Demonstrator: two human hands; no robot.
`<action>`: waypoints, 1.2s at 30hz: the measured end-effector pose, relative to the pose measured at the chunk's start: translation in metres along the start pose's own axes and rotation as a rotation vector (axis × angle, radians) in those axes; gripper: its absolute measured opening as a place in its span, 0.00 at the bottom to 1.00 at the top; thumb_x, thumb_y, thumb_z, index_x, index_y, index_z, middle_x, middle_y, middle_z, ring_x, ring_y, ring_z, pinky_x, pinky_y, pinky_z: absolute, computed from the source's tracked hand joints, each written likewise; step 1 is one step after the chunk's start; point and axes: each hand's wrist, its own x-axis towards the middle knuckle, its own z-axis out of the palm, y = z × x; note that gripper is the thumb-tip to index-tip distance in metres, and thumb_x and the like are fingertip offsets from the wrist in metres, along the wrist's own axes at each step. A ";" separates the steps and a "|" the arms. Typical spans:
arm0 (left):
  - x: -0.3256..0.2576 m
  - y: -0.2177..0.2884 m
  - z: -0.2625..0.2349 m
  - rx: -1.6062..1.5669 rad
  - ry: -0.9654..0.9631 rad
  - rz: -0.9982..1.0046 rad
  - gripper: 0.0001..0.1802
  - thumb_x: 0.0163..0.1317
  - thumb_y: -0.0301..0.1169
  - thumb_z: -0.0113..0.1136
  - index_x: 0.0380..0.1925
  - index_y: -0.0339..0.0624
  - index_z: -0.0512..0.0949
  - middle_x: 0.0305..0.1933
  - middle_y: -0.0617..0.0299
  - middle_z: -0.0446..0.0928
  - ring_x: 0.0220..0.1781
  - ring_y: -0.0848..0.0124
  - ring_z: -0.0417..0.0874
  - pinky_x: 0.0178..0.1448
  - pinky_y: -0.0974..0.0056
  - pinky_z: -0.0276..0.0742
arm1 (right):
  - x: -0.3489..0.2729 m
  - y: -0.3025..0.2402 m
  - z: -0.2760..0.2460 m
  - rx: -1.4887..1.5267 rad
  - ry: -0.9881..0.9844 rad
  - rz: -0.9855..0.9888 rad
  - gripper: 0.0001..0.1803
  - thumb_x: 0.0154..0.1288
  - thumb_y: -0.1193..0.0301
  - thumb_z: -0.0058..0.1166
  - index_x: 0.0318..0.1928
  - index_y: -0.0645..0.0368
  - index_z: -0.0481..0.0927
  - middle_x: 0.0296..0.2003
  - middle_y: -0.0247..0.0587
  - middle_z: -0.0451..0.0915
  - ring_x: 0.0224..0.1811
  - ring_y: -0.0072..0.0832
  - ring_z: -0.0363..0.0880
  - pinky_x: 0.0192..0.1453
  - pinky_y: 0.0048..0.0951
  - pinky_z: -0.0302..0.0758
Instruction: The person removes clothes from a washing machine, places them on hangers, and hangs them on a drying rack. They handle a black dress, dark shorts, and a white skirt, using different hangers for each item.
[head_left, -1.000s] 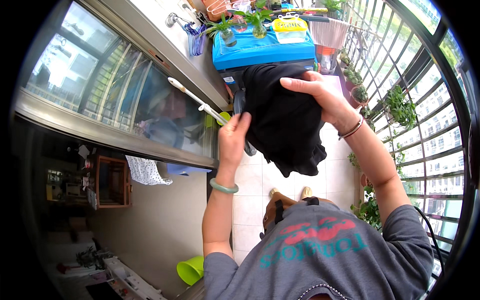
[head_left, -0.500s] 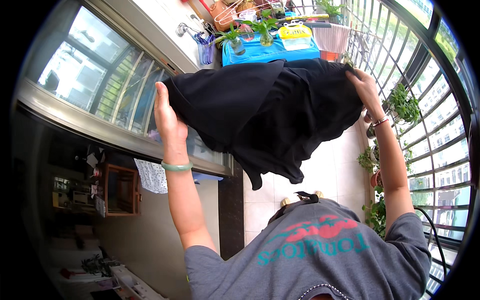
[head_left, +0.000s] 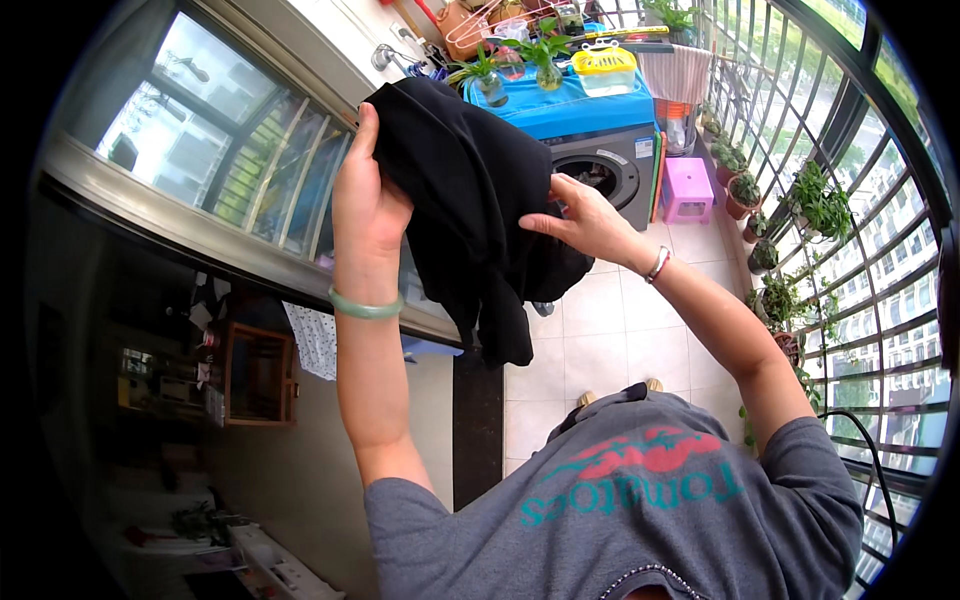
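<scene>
Black cloth gathered between two bare hands

Main item: one soft, matte black fabric garment or cloth (head_left: 465,165), upper centre of the frame, its folds hanging toward the centre. Garment type: cannot be told.

Left hand (head_left: 370,205): upper left of centre, thumb upright at the cloth's edge, supporting it; fingers hidden behind the fabric, so how firmly they close cannot be told. Pale green bangle (head_left: 366,303) at the wrist.

Right hand (head_left: 585,222): just right of centre, at the cloth's right side, thumb lying over it, fingertips at its edge; whether it pinches or merely touches cannot be told.

Change: half a second ago the cloth is stretched wide between the hands; now they are nearer each other and the cloth is slack and bunched. In judgement, its weight rests mostly on the left hand, leaving the right freer to shift its hold.

Surroundings: grey front-loading washing machine (head_left: 622,140) under a bright blue cover (head_left: 535,122), upper centre; yellow-and-white plastic basket (head_left: 604,72) on top; small pink-purple plastic stool (head_left: 688,190), upper right; pale square floor tiles (head_left: 650,330), centre right.
</scene>
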 end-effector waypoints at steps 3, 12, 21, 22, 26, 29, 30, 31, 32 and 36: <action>-0.013 0.016 0.001 0.009 0.014 0.041 0.18 0.71 0.40 0.52 0.50 0.37 0.77 0.52 0.57 0.81 0.54 0.65 0.81 0.61 0.59 0.76 | 0.028 -0.010 0.003 0.492 -0.046 0.181 0.20 0.69 0.60 0.57 0.51 0.65 0.79 0.39 0.32 0.83 0.40 0.15 0.75 0.48 0.22 0.75; -0.008 0.008 -0.101 0.020 0.116 0.088 0.19 0.70 0.44 0.54 0.51 0.41 0.75 0.54 0.60 0.77 0.57 0.67 0.76 0.65 0.58 0.69 | 0.070 -0.081 -0.064 1.214 0.166 0.263 0.12 0.69 0.67 0.54 0.45 0.63 0.81 0.36 0.33 0.83 0.35 0.18 0.82 0.39 0.20 0.80; -0.056 -0.104 -0.045 0.569 0.009 0.191 0.45 0.62 0.47 0.64 0.72 0.43 0.53 0.73 0.52 0.54 0.73 0.58 0.60 0.70 0.51 0.59 | 0.091 -0.068 -0.079 1.249 0.226 0.389 0.11 0.70 0.69 0.52 0.46 0.64 0.78 0.35 0.41 0.83 0.33 0.28 0.84 0.36 0.27 0.83; -0.068 -0.107 -0.035 0.619 -0.155 0.239 0.49 0.60 0.45 0.67 0.73 0.44 0.49 0.76 0.51 0.50 0.75 0.57 0.57 0.71 0.51 0.59 | 0.090 -0.067 -0.083 1.230 0.271 0.388 0.11 0.70 0.69 0.51 0.47 0.64 0.78 0.36 0.41 0.83 0.34 0.28 0.84 0.37 0.28 0.83; -0.099 -0.136 0.001 1.211 -0.271 0.402 0.44 0.53 0.36 0.73 0.68 0.42 0.61 0.65 0.53 0.71 0.66 0.60 0.73 0.61 0.64 0.72 | 0.095 -0.034 -0.091 1.252 0.241 0.475 0.10 0.72 0.69 0.49 0.43 0.65 0.76 0.34 0.39 0.80 0.33 0.27 0.81 0.39 0.29 0.82; -0.073 -0.132 -0.010 0.768 -0.139 0.145 0.16 0.64 0.34 0.64 0.48 0.35 0.79 0.36 0.63 0.84 0.37 0.80 0.81 0.44 0.73 0.76 | 0.105 -0.006 -0.096 1.299 0.228 0.408 0.10 0.71 0.68 0.51 0.40 0.63 0.76 0.31 0.37 0.78 0.32 0.24 0.78 0.38 0.26 0.80; -0.067 -0.124 -0.008 0.503 -0.164 0.119 0.15 0.67 0.33 0.61 0.47 0.34 0.79 0.37 0.64 0.83 0.36 0.83 0.79 0.42 0.75 0.76 | 0.110 0.011 -0.100 1.319 0.214 0.377 0.10 0.71 0.67 0.52 0.40 0.63 0.75 0.31 0.37 0.77 0.32 0.23 0.78 0.39 0.25 0.80; -0.065 -0.109 0.007 0.341 -0.133 0.067 0.15 0.67 0.34 0.61 0.46 0.34 0.80 0.37 0.65 0.83 0.36 0.82 0.80 0.42 0.75 0.76 | 0.108 0.018 -0.110 1.225 0.240 0.327 0.14 0.69 0.64 0.56 0.45 0.63 0.76 0.36 0.37 0.78 0.35 0.21 0.78 0.40 0.23 0.79; -0.061 -0.091 0.023 0.180 -0.102 0.014 0.14 0.67 0.35 0.61 0.44 0.33 0.80 0.37 0.66 0.82 0.36 0.80 0.80 0.42 0.75 0.76 | 0.101 0.019 -0.115 1.099 0.172 0.314 0.19 0.68 0.61 0.58 0.49 0.63 0.75 0.39 0.38 0.78 0.38 0.22 0.78 0.42 0.24 0.79; -0.020 -0.041 -0.005 0.024 -0.209 -0.153 0.20 0.72 0.35 0.51 0.55 0.30 0.72 0.51 0.53 0.79 0.51 0.67 0.82 0.60 0.64 0.76 | 0.055 -0.023 -0.106 0.503 -0.147 0.184 0.40 0.68 0.51 0.53 0.72 0.60 0.58 0.67 0.45 0.65 0.67 0.31 0.67 0.65 0.31 0.68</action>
